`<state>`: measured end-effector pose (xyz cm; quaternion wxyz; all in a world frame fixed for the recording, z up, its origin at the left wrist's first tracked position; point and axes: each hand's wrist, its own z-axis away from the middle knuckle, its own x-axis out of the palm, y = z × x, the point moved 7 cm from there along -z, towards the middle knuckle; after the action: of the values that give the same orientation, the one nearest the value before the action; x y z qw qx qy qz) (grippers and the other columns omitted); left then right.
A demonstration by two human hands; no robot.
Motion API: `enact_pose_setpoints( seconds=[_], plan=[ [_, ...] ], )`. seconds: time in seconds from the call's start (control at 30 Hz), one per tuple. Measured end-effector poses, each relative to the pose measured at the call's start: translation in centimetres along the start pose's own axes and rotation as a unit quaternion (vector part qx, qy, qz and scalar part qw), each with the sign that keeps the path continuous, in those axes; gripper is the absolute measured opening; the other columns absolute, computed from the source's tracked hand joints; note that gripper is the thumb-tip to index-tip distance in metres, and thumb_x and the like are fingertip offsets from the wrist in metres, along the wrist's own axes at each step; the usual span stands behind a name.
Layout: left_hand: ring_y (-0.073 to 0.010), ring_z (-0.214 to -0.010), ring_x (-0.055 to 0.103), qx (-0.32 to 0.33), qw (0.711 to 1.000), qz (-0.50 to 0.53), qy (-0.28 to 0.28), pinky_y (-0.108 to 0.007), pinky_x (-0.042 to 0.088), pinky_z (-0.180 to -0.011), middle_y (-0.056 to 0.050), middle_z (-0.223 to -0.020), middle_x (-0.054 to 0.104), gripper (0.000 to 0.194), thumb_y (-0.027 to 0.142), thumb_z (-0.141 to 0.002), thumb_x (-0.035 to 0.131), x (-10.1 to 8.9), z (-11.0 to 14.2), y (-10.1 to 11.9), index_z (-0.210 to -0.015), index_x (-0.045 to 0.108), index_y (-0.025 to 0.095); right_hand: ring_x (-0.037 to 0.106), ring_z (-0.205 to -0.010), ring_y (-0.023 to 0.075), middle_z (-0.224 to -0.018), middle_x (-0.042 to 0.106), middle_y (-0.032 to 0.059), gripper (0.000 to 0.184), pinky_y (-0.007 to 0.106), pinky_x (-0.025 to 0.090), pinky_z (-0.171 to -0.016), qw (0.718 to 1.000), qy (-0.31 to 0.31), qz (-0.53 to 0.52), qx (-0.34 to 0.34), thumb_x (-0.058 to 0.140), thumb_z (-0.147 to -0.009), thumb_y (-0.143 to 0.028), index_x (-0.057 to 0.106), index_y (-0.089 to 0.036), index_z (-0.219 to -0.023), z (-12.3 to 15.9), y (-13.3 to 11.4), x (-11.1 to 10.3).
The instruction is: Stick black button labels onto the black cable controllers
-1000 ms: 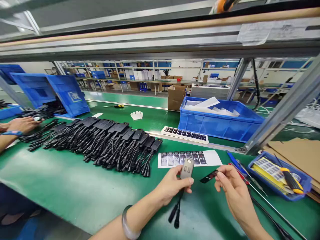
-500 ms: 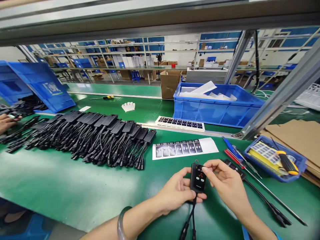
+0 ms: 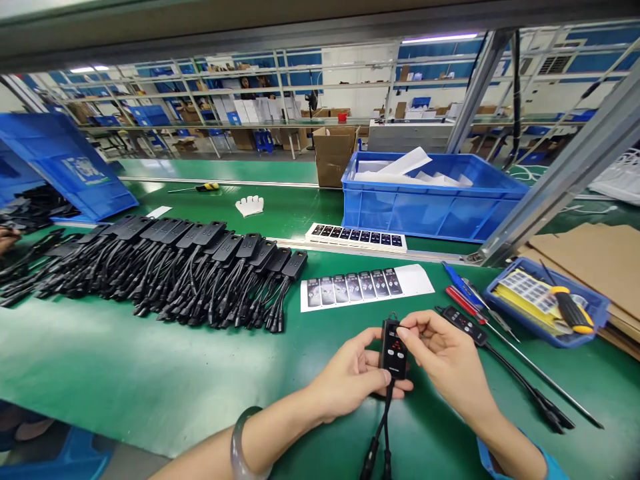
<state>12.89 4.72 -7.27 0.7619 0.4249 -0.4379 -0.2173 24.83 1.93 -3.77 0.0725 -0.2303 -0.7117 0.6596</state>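
Observation:
My left hand (image 3: 353, 377) is closed around a small black controller box (image 3: 393, 363), held upright above the green bench with two cables hanging from its bottom. Its front carries a dark label sticker (image 3: 397, 345) with red marks and two pale buttons. At the sticker's top right corner, the thumb and forefinger of my right hand (image 3: 443, 357) pinch together; the fingertips cover that corner. Just beyond lies a sheet of label stickers (image 3: 354, 288), its right end bare white. A second labelled controller (image 3: 464, 325) rests right of my right hand.
Many black controllers with cables (image 3: 200, 267) are heaped at left. A red screwdriver (image 3: 467, 305) and a blue-handled tool (image 3: 460, 285) lie right, near a small blue tray (image 3: 555, 337). Behind stand a large blue bin (image 3: 425, 213) and a second sticker stack (image 3: 356, 237). A co-worker's hand (image 3: 7, 240) shows far left.
The view has tilted slightly upward and shifted right. My right fingertips have slid a little along the controller's top edge; the sticker looks flatter against the box. The co-worker's hand has moved mostly out of view.

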Motion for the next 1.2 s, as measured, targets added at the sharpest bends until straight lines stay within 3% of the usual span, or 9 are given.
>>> enact_pose_setpoints(
  seconds=[0.5,0.77,0.97,1.13,1.2],
  plan=[
    [-0.0218,-0.087,0.068,0.013,0.999,-0.040,0.001,-0.035,0.052,-0.079,-0.010,-0.091,0.066,0.049,0.022,-0.073,0.068,0.1,-0.1,0.0,-0.116,0.044,0.017,0.050,-0.051,0.0099,-0.059,0.054,-0.0031,0.016,0.018,0.044,-0.046,1.000,0.024,0.008,-0.002,0.065,-0.075,-0.033,0.060,-0.019,-0.074,0.0,-0.3,-0.2],
    [-0.0219,-0.082,0.069,0.002,1.000,-0.011,-0.004,-0.037,0.052,-0.079,-0.008,-0.087,0.067,0.045,0.027,-0.070,0.071,0.2,-0.2,-0.2,-0.106,0.046,0.018,0.048,-0.054,0.0117,-0.065,0.045,-0.0046,0.027,0.023,0.044,-0.049,0.997,0.026,0.070,-0.006,0.061,-0.079,-0.039,0.057,-0.019,-0.097,-0.3,0.6,-0.3],
    [-0.0223,-0.071,0.070,0.006,0.998,0.054,0.027,-0.037,0.054,-0.069,-0.009,-0.086,0.067,0.028,0.041,-0.085,0.050,-0.6,-0.3,0.3,-0.101,0.048,0.017,0.055,-0.068,0.0160,-0.077,0.053,-0.0013,0.040,0.025,0.049,-0.054,0.994,-0.055,0.093,0.014,0.060,-0.079,-0.040,0.050,-0.021,-0.112,-0.3,2.0,1.5],
    [-0.0174,-0.064,0.067,0.044,0.994,0.076,0.061,-0.026,0.051,-0.058,-0.007,-0.078,0.066,0.022,0.035,-0.086,0.050,-1.5,-0.6,0.6,-0.095,0.046,0.017,0.060,-0.090,0.0206,-0.110,0.060,0.0056,0.074,0.030,0.053,-0.069,0.986,-0.127,0.104,0.005,0.072,-0.067,-0.033,0.037,-0.023,-0.132,0.6,2.1,3.3],
    [-0.0175,-0.063,0.067,0.051,0.994,0.072,0.063,-0.027,0.050,-0.059,-0.006,-0.077,0.066,0.024,0.037,-0.085,0.052,-1.6,-0.7,0.6,-0.097,0.045,0.017,0.057,-0.104,0.0228,-0.122,0.057,0.0076,0.078,0.031,0.053,-0.077,0.985,-0.148,0.084,0.006,0.068,-0.071,-0.035,0.031,-0.023,-0.139,0.9,2.1,3.6]
  ],
)
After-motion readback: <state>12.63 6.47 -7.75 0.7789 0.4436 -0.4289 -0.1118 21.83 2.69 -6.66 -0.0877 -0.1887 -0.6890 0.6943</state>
